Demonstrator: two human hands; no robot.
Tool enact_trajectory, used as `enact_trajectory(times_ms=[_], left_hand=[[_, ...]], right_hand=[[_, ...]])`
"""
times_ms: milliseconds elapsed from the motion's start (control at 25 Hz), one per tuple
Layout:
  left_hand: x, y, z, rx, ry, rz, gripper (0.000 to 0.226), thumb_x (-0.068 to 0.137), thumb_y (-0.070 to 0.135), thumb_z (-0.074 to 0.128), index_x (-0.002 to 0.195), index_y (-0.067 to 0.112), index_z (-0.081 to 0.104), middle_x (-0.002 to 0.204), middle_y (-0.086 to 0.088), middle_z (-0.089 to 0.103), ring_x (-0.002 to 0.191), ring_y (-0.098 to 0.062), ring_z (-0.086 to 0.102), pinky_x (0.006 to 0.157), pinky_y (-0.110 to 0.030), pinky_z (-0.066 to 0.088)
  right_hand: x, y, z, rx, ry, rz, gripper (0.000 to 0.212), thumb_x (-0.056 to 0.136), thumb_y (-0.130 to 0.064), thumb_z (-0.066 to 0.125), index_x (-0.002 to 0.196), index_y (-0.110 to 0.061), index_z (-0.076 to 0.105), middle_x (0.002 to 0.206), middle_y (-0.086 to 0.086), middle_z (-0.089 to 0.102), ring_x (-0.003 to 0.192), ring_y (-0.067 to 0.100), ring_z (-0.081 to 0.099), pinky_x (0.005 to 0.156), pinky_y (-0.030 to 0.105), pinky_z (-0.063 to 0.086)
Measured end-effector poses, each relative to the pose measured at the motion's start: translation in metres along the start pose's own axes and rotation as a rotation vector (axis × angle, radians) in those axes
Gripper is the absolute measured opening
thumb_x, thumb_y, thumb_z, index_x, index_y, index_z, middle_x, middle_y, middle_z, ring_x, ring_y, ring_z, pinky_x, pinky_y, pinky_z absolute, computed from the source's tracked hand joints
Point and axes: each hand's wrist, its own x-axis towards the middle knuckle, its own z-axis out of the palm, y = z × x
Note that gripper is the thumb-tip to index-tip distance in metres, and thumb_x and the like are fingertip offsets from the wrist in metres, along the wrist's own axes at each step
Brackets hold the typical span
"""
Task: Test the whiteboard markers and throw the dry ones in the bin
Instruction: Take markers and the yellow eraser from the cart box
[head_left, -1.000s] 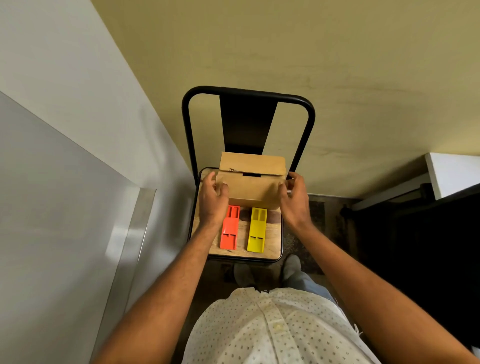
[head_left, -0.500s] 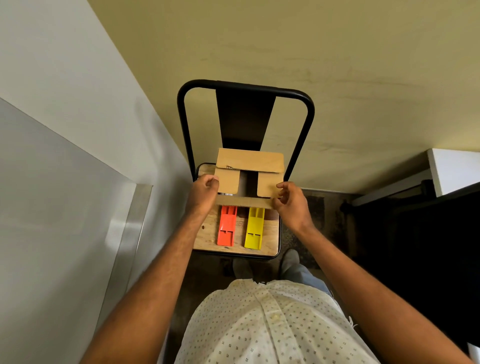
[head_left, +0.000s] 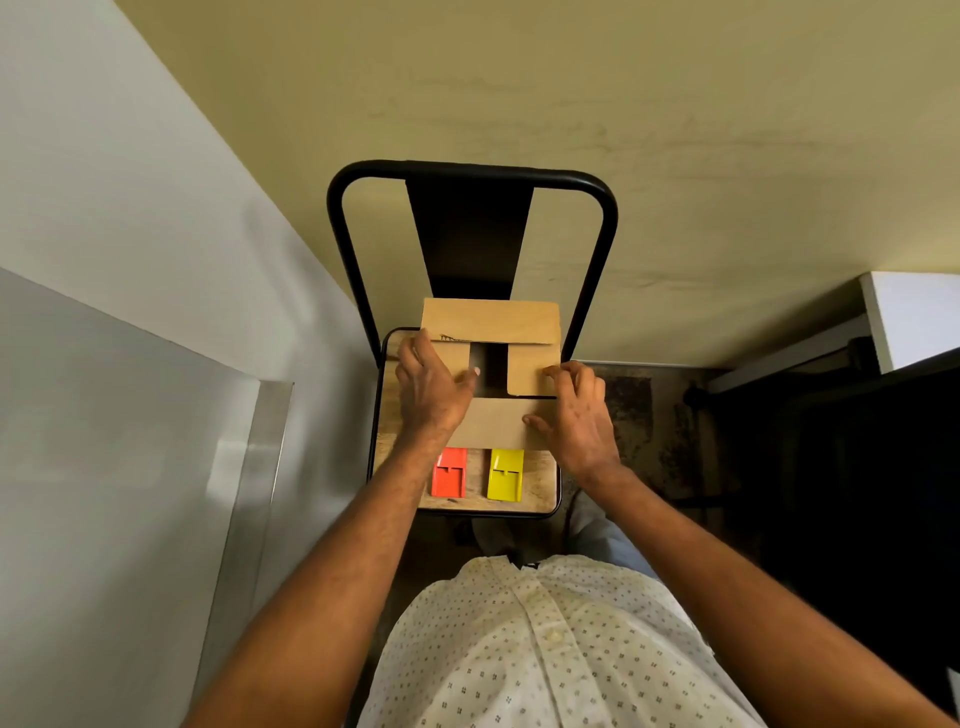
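A brown cardboard box (head_left: 491, 322) stands at the back of a chair seat (head_left: 535, 501). Its far flap is up, and a dark gap (head_left: 488, 369) shows between the side flaps. No markers are visible. My left hand (head_left: 431, 387) lies flat over the left flap, with the thumb at that flap's inner edge. My right hand (head_left: 574, 415) has its bent fingers on the right flap (head_left: 530, 366) and its thumb on the front flap (head_left: 493, 428), which is folded toward me.
An orange plastic piece (head_left: 449, 475) and a yellow one (head_left: 505, 475) lie on the seat in front of the box. The black chair back (head_left: 470, 228) stands against a yellow wall. A board with a metal edge (head_left: 260, 457) hangs at left. Dark furniture (head_left: 831, 467) stands at right.
The closed box has been opened: the front flap came down toward me and the side flaps spread. My left hand went from pinching the left flap to lying over it.
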Motion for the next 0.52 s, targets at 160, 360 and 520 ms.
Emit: enact_trajectory(times_ms=[160, 360, 520], left_hand=[[-0.001, -0.001, 0.012, 0.040, 0.009, -0.035, 0.107, 0.080, 0.037, 0.083, 0.156, 0.015, 0.012, 0.156, -0.015, 0.019, 0.133, -0.035, 0.041, 0.090, -0.044, 0.054], [-0.002, -0.004, 0.007, -0.023, 0.037, 0.002, 0.104, 0.082, 0.030, 0.080, 0.158, 0.021, 0.010, 0.161, -0.011, 0.018, 0.129, -0.035, 0.049, 0.071, -0.038, 0.056], [-0.006, -0.004, -0.003, -0.050, 0.034, 0.044, 0.111, 0.084, 0.031, 0.078, 0.160, 0.030, -0.003, 0.167, -0.003, 0.013, 0.120, -0.033, 0.060, 0.049, -0.019, 0.035]], right_hand=[[0.002, 0.000, 0.002, -0.034, 0.014, -0.027, 0.077, 0.084, -0.040, 0.082, 0.146, -0.014, 0.044, 0.147, 0.011, 0.041, 0.127, 0.030, 0.044, 0.108, 0.042, 0.048], [0.003, 0.001, 0.000, -0.009, -0.001, -0.023, 0.081, 0.083, -0.042, 0.082, 0.147, -0.016, 0.042, 0.148, 0.009, 0.039, 0.130, 0.027, 0.043, 0.109, 0.040, 0.048], [0.004, -0.002, -0.002, -0.007, -0.017, -0.021, 0.081, 0.083, -0.042, 0.082, 0.148, -0.017, 0.041, 0.149, 0.008, 0.039, 0.131, 0.026, 0.043, 0.109, 0.041, 0.048]])
